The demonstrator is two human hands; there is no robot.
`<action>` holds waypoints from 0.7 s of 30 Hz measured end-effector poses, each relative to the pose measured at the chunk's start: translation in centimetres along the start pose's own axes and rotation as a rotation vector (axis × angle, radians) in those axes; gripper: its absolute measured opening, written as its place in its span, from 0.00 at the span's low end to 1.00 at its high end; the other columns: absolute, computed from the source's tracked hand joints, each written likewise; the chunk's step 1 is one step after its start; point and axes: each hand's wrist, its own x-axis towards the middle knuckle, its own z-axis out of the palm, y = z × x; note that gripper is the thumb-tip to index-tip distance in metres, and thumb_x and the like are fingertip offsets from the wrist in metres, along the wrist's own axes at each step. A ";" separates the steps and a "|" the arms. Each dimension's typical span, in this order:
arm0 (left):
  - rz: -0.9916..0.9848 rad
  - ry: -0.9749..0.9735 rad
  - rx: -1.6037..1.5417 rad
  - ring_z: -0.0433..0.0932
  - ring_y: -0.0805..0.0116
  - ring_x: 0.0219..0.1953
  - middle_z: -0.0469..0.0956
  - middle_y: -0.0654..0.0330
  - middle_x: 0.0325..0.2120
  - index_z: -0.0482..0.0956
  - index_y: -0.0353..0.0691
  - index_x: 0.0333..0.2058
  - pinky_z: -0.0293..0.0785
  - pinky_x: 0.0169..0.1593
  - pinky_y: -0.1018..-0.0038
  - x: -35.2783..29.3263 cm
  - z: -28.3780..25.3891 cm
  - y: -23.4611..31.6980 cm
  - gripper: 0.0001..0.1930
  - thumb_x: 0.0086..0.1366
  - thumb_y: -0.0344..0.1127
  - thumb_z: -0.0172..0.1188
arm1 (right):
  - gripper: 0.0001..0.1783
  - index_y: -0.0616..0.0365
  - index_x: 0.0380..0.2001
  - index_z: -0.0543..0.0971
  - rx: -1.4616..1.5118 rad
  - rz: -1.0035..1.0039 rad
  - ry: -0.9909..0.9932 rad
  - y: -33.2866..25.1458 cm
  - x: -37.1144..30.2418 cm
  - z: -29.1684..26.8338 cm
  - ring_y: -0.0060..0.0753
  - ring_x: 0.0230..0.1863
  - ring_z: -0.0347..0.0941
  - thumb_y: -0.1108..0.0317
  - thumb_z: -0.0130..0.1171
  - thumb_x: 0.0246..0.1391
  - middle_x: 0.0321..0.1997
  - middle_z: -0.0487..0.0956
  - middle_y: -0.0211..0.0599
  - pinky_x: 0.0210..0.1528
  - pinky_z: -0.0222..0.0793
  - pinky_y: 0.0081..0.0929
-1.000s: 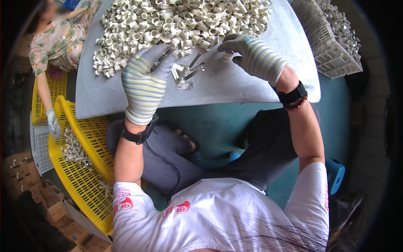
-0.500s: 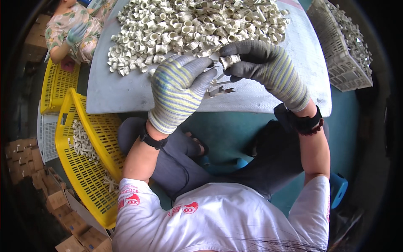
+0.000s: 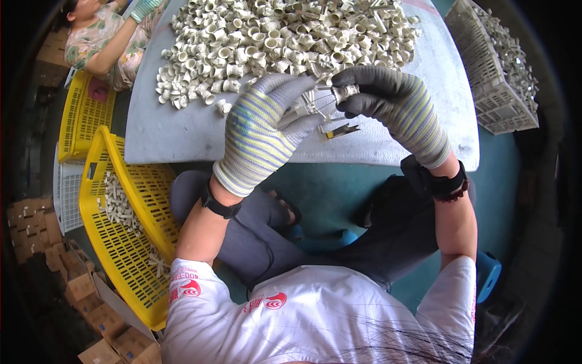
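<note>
1. Far left: co-worker in patterned clothing, cut off at the far edge of view; co-worker's gloved hand at the same edge, fingers hard to make out.
2. Left: farther yellow basket and nearer yellow basket, with pale pieces inside the latter. Grey-white crate mostly hidden between. Cardboard boxes at near left, partly lost in the dark rim.
3. Left half of table: strip of surface showing between pile and left edge, wider toward the near left corner.
4. Left to right across the far half: pile of pale fittings, cut off at the far edge of view.
5. Left hand, striped glove: thumb and fingers parted, gap facing right. Palm hidden; cannot tell any contact with the strips beyond.
6. Between hands: metal strips, overlapping, ends partly hidden; forked metal piece toward the near table edge.
7. Right hand, striped glove: pinching one small fitting between thumb and fingers, over the table, near the left fingertips. Far side of grip hidden.
8. Right: table surface showing between wrist and right edge; beyond, white crate with shiny pieces, cut off at far edge. Blue plastic item at near right, partly behind sleeve.
</note>
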 end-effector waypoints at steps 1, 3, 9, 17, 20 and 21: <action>0.012 -0.005 0.022 0.83 0.60 0.42 0.83 0.55 0.42 0.86 0.38 0.46 0.79 0.47 0.67 -0.2 0.0 -0.2 0.19 0.56 0.32 0.77 | 0.15 0.61 0.51 0.85 -0.011 -0.012 0.006 0.0 0.1 0.0 0.16 0.41 0.80 0.77 0.67 0.60 0.38 0.87 0.27 0.47 0.79 0.23; 0.026 -0.011 0.075 0.83 0.57 0.40 0.83 0.54 0.40 0.86 0.36 0.44 0.79 0.45 0.65 -0.9 0.7 -0.8 0.17 0.57 0.34 0.76 | 0.15 0.61 0.51 0.85 -0.029 -0.029 0.015 0.0 0.1 0.2 0.16 0.40 0.80 0.77 0.68 0.60 0.38 0.87 0.28 0.47 0.79 0.23; 0.218 -0.044 0.283 0.82 0.54 0.36 0.82 0.55 0.36 0.86 0.38 0.39 0.78 0.41 0.63 0.1 0.5 0.3 0.12 0.58 0.35 0.74 | 0.13 0.58 0.48 0.86 -0.237 -0.161 -0.034 -0.2 -0.2 0.8 0.20 0.38 0.82 0.78 0.66 0.60 0.35 0.87 0.33 0.44 0.80 0.25; 0.152 0.060 0.248 0.82 0.55 0.34 0.83 0.57 0.34 0.86 0.39 0.39 0.77 0.38 0.63 -1.8 2.0 0.3 0.12 0.55 0.32 0.76 | 0.11 0.58 0.48 0.86 -0.202 -0.184 0.010 0.3 -0.2 1.7 0.19 0.36 0.82 0.76 0.65 0.63 0.35 0.86 0.33 0.42 0.80 0.24; 0.173 0.064 0.238 0.81 0.57 0.33 0.82 0.57 0.35 0.86 0.38 0.39 0.78 0.38 0.66 -1.5 2.1 0.5 0.13 0.55 0.31 0.76 | 0.13 0.59 0.50 0.85 -0.168 -0.137 -0.039 0.4 -0.3 1.3 0.18 0.38 0.81 0.74 0.67 0.62 0.37 0.87 0.32 0.43 0.80 0.24; 0.160 0.080 0.206 0.81 0.56 0.34 0.82 0.57 0.34 0.86 0.39 0.39 0.77 0.38 0.65 -1.6 2.3 0.2 0.13 0.56 0.32 0.76 | 0.14 0.59 0.51 0.85 -0.143 -0.113 -0.056 0.5 -0.3 1.0 0.17 0.39 0.80 0.73 0.67 0.62 0.37 0.87 0.32 0.43 0.80 0.24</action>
